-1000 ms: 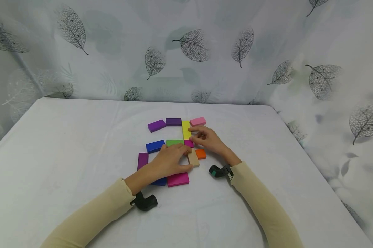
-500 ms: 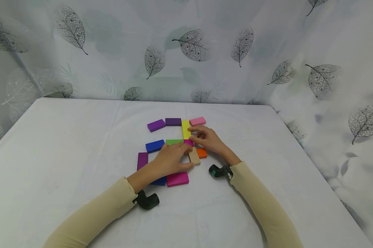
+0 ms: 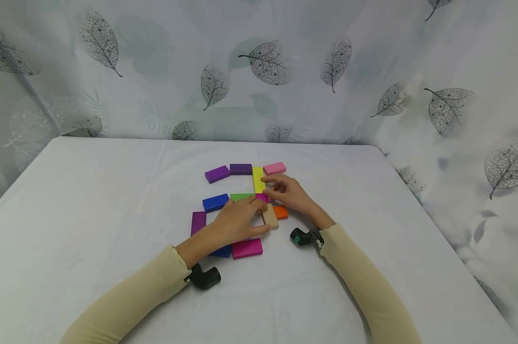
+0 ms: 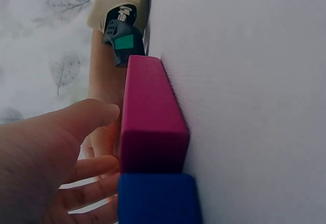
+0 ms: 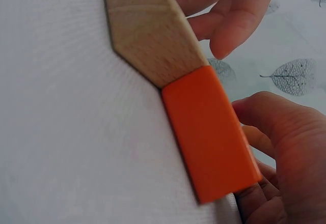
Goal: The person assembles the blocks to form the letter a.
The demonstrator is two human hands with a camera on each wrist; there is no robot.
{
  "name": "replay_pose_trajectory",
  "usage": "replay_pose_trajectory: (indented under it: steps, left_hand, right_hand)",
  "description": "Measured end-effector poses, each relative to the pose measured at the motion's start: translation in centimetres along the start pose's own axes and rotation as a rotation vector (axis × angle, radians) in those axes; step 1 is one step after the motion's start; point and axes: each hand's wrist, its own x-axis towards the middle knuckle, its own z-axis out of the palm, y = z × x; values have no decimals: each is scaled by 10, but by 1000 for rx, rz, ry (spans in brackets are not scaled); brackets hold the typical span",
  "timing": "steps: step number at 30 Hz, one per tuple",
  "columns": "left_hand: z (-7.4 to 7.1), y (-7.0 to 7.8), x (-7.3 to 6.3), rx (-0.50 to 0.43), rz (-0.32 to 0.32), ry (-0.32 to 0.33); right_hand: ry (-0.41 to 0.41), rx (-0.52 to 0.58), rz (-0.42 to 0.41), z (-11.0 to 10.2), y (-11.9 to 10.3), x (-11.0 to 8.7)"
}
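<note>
My left hand point(image 3: 237, 220) pinches a natural wood block point(image 3: 271, 218) between thumb and fingertips at its near and far ends. An orange block point(image 3: 281, 212) lies against the wood block's right side, as the right wrist view shows. My right hand point(image 3: 290, 193) rests with its index finger reaching the right edge of a yellow block point(image 3: 258, 179) and its thumb tip where that block meets a small magenta block point(image 3: 261, 197). The thumb and fingers of the left hand also show beyond the wood block point(image 5: 147, 30) in the right wrist view.
A green block point(image 3: 242, 196) and a blue block point(image 3: 215, 202) lie left of the magenta one. Purple blocks point(image 3: 241, 169) and a pink block point(image 3: 275, 167) form the far row. A bright pink block point(image 3: 247, 248) joins another blue block point(image 3: 221, 252) near the left wrist.
The left hand has shifted the wood block slightly right and away, and the orange block has moved with it. The right hand has stayed in place.
</note>
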Motion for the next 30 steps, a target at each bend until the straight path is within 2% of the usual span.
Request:
replay_pose_trajectory:
  steps: [5,12,16,20,30]
  left_hand:
    - [-3,4,-1,2,34,20]
    - [-9,12,2,28,118,65]
    - [-12,15,6,26,136,62]
    - [-10,19,12,29,127,37]
    - [-1,21,29,26,47,1]
  right_hand:
    - [-3,-2,-9,-1,3,1]
    - [-4,11,-17,-1,4,1]
    - [-8,12,-27,-2,4,1]
    - [-13,11,-38,-2,5,1]
    - [-14,22,-23,-2,4,0]
